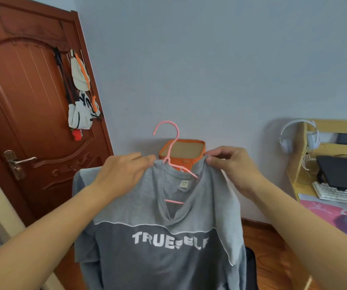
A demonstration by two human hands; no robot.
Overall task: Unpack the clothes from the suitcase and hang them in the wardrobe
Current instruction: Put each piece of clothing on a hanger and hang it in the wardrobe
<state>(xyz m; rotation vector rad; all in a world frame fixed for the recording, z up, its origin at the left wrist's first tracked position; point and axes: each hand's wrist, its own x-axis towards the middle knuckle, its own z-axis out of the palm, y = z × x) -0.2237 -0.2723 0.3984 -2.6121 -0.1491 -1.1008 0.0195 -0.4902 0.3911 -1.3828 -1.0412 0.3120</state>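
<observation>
**Grey sweatshirt held up on a pink hanger**

The grey sweatshirt (160,237), two-toned with white lettering across the chest, hangs in mid-air before a pale wall, held up at both shoulders. A pink hanger (171,147) sits inside its neck opening, hook standing above the collar and one arm showing across the neckline. The left hand (122,174) lies over the left shoulder, fingers curled onto the fabric near the collar. The right hand (231,164) pinches the right shoulder seam between thumb and fingers. Behind the hanger stands an orange box (186,155). A brown door (26,122) with caps hung on it is at left; a bench (306,189) with keyboard (335,193), laptop (344,172) and white headphones (298,135) is at right.
</observation>
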